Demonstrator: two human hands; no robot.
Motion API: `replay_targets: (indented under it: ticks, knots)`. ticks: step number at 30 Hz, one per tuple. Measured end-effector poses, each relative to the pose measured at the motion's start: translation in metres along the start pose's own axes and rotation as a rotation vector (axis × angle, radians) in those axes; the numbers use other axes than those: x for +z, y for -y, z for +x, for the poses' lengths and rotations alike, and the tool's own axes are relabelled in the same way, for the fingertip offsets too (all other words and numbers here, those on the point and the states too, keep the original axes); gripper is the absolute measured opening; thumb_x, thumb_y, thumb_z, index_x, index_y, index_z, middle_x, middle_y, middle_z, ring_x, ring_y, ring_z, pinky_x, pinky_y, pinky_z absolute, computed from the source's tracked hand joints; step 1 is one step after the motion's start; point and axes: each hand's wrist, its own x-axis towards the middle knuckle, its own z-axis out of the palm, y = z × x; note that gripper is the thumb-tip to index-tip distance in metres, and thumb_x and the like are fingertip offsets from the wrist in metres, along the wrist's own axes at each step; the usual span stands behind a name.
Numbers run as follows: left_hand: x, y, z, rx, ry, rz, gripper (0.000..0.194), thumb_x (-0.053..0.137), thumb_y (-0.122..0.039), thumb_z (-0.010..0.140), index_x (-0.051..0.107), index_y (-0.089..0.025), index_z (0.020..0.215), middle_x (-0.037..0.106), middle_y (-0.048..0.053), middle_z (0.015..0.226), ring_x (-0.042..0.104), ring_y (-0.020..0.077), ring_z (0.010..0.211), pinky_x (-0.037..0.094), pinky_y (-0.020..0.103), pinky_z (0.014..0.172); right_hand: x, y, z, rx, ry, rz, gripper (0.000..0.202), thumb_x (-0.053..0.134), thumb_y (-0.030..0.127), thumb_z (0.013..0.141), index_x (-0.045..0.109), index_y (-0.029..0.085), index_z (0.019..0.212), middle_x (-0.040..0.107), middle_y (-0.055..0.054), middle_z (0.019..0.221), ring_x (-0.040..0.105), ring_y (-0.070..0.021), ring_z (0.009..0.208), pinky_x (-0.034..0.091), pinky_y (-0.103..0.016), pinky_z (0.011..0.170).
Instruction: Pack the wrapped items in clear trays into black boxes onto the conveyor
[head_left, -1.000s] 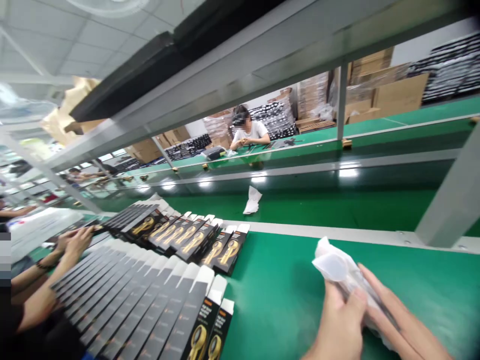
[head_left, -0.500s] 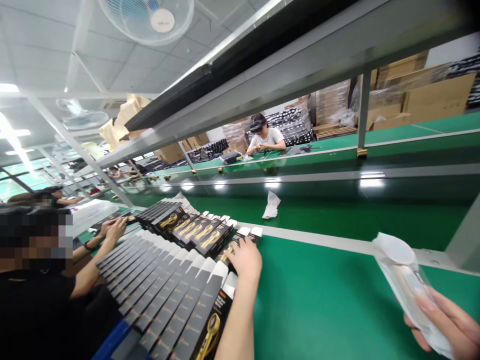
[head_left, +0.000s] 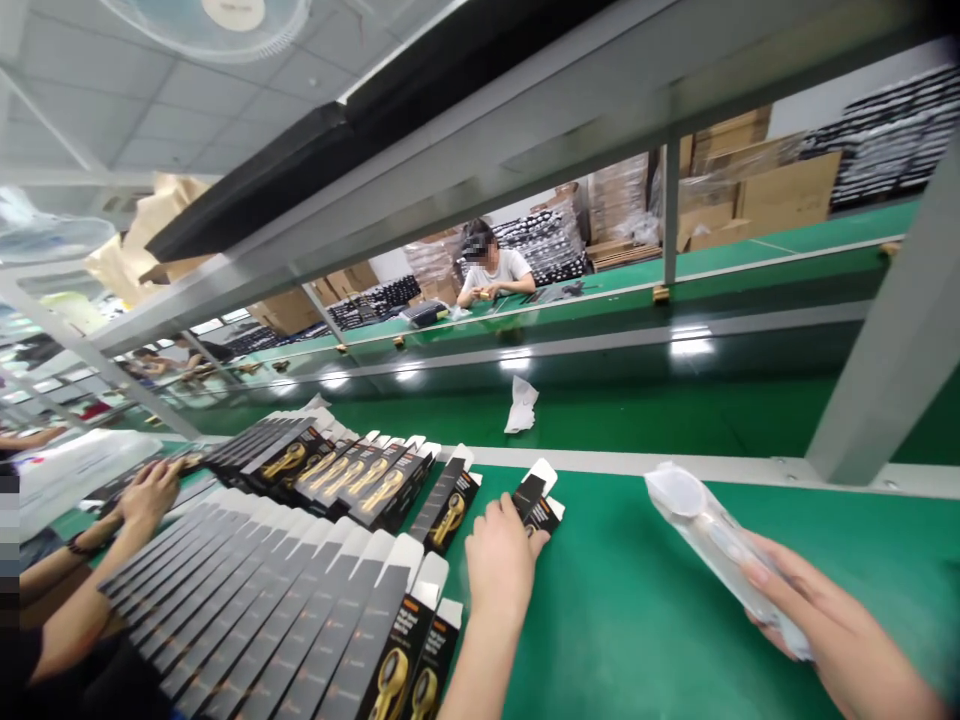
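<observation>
- Drawn clear of its row since the earlier frame, one black retail box [head_left: 534, 502] now sits apart on the green worktop [head_left: 637, 610], with the left hand [head_left: 499, 560] closed over its near end, fingers curled round the sides and its white flap standing open toward the far edge
- Right hand [head_left: 817, 625], near the worktop's right side, grips the bagged white appliance [head_left: 712, 540] by its lower half, fingers wrapped loosely round the plastic; the round head points up and left toward the box
- Rows of identical black boxes [head_left: 300, 590] fan out along the left of the worktop, a second row [head_left: 337, 470] lying behind them toward the far edge
- A co-worker's hands [head_left: 146, 495] rest on the boxes at the far left; another person [head_left: 491, 272] works at the bench beyond the conveyor [head_left: 675, 410]
- Judged from this, the box wants holding steady with its mouth kept wide, and the bag fed in head-first, in line with the opening, so the plastic does not snag the flap
</observation>
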Motion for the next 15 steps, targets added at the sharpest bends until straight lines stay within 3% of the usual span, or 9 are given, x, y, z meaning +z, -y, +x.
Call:
replay_targets:
  ticks: [4, 10, 15]
  knots:
    - [0.004, -0.018, -0.027, 0.285, 0.007, -0.095, 0.048, 0.061, -0.044, 0.08, 0.053, -0.018, 0.119, 0.062, 0.008, 0.098, 0.056, 0.0279, 0.091, 0.044, 0.039, 0.079, -0.008, 0.029, -0.007, 0.228, 0.256, 0.115, 0.06, 0.061, 0.06, 0.075, 0.051, 0.027, 0.125, 0.062, -0.002, 0.083, 0.053, -0.013, 0.06, 0.039, -0.02, 0.045]
    - [0.01, -0.025, -0.039, 0.442, 0.037, -0.495, 0.047, 0.056, -0.049, 0.082, 0.049, -0.022, 0.119, 0.061, 0.007, 0.105, 0.056, 0.0239, 0.095, 0.046, 0.035, 0.082, -0.018, 0.054, -0.011, 0.215, 0.417, 0.062, 0.052, 0.057, 0.057, 0.081, 0.054, 0.024, 0.121, 0.052, 0.001, 0.075, 0.041, -0.0086, 0.058, 0.026, -0.019, 0.046]
    - [0.021, -0.019, -0.039, 0.627, -0.013, -0.605, 0.055, 0.059, -0.056, 0.077, 0.049, -0.021, 0.118, 0.063, 0.008, 0.106, 0.057, 0.0235, 0.094, 0.048, 0.035, 0.08, -0.034, 0.058, -0.009, 0.251, 0.597, 0.004, 0.043, 0.059, 0.052, 0.082, 0.06, 0.021, 0.111, 0.047, 0.002, 0.072, 0.035, -0.0072, 0.058, 0.021, -0.018, 0.048]
